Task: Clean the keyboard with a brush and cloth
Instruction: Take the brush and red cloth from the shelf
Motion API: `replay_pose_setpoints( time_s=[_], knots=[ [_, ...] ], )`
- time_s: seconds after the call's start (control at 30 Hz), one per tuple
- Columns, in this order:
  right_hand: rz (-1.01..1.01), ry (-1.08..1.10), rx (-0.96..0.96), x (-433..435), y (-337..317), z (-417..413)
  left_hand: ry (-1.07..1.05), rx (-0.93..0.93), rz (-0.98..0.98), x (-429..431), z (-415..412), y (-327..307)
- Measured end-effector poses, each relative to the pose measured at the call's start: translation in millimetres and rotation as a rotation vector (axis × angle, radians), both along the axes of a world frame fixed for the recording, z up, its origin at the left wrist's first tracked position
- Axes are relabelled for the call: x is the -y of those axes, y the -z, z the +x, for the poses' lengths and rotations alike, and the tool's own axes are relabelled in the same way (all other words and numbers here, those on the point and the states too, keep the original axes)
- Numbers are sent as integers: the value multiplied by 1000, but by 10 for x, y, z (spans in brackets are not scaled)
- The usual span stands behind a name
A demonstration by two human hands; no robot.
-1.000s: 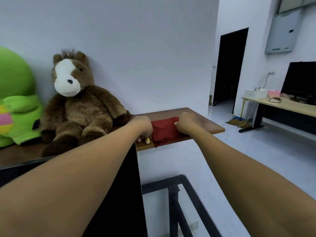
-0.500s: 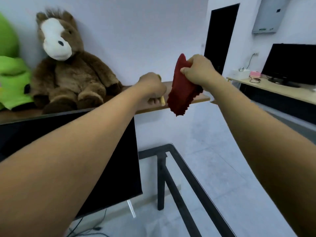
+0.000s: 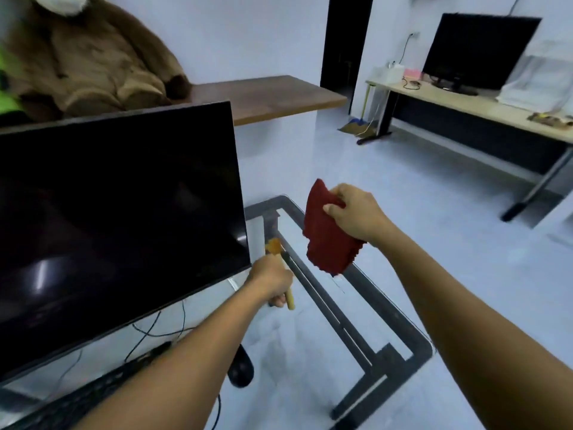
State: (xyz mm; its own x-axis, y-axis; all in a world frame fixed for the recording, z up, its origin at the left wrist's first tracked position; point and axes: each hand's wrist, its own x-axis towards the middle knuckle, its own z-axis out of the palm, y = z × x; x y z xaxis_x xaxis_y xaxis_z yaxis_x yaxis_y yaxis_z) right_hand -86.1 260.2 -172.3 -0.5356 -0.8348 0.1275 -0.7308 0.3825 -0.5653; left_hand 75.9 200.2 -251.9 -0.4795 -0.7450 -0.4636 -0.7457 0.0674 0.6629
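- Two hands are raised over a glass-topped table, each gripping one cleaning tool.
- The left hand is fisted around a yellow-handled brush; its head pokes up above the knuckles and the handle end shows below them.
- The right hand pinches a dark red cloth between thumb and fingers, so the cloth hangs loose with its lower edge free.
- The keyboard lies at the lower left, largely hidden by the left forearm and blurred, so its keys cannot be made out.
- A dark mouse sits just beside it.
- A black monitor stands at the left, with a brown plush toy on the wooden shelf behind.
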Motion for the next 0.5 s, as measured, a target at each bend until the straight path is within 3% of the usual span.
replay_pose_setpoints(
  time_s=[0.3,0.5],
  knots=[
    [196,-109,225,-442,1433,462,-107,93,153,-361,432,1118],
    [307,90,282,-506,2194,183,-115,141,205,-486,370,1480]
  ],
)
